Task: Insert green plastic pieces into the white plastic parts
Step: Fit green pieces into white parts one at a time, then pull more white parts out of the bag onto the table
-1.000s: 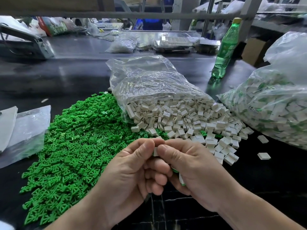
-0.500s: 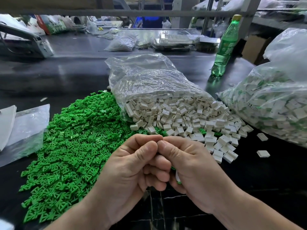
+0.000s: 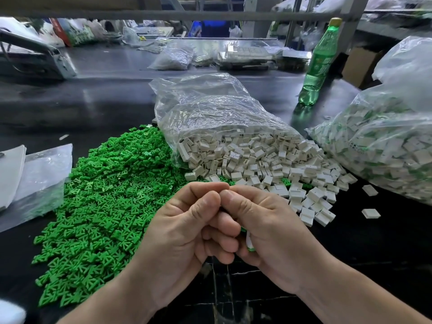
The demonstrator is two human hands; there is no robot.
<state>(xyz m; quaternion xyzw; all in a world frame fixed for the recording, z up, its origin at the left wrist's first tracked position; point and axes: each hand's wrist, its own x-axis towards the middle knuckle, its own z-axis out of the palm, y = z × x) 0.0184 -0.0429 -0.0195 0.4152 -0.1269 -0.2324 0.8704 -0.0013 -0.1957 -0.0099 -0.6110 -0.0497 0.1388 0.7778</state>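
Note:
My left hand (image 3: 187, 230) and my right hand (image 3: 275, 230) meet in front of me above the dark table, thumbs tip to tip, fingers curled. They pinch a small white part between them, and the thumbs hide it. Another white part with a green edge (image 3: 248, 240) peeks out under my right palm. Left of my hands spreads a wide pile of green pieces (image 3: 105, 195). Beyond my hands, loose white parts (image 3: 257, 160) spill from an open clear bag (image 3: 210, 113).
A large clear bag of white parts with green in them (image 3: 385, 148) lies at the right, with two stray white parts (image 3: 371, 213) beside it. A green bottle (image 3: 318, 64) stands behind. Plastic sheets (image 3: 42, 174) lie at the left edge. Clutter fills the far table.
My thumbs have closed together over the white part that showed between them a second ago. Both hands stayed in about the same place.

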